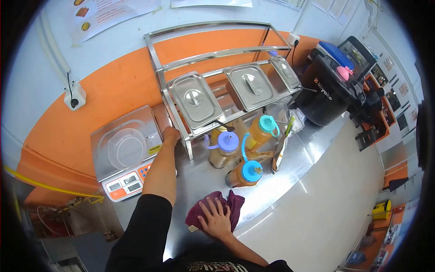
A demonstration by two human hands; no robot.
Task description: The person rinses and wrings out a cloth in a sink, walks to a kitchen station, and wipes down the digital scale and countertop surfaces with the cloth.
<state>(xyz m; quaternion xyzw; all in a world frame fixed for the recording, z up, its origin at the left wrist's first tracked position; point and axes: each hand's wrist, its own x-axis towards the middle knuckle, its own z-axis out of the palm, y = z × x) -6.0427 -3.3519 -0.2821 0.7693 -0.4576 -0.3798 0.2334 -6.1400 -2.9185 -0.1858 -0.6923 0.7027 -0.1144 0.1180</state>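
The right hand [216,221] lies flat with fingers spread on the cloth [235,204], crumpled maroon fabric near the right edge of the smooth steel desk [199,181], at its near end. The cloth's long axis slants from a pale tag [193,228], near left, to a bunched fold, far right. Beyond stand round plastic bottles [251,172]. The left hand [171,134] meets the metal rack [222,56]; whether it grips, I cannot tell.

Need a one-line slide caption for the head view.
Right hand spread on a maroon cloth, left hand at the metal rack, beside the scale.
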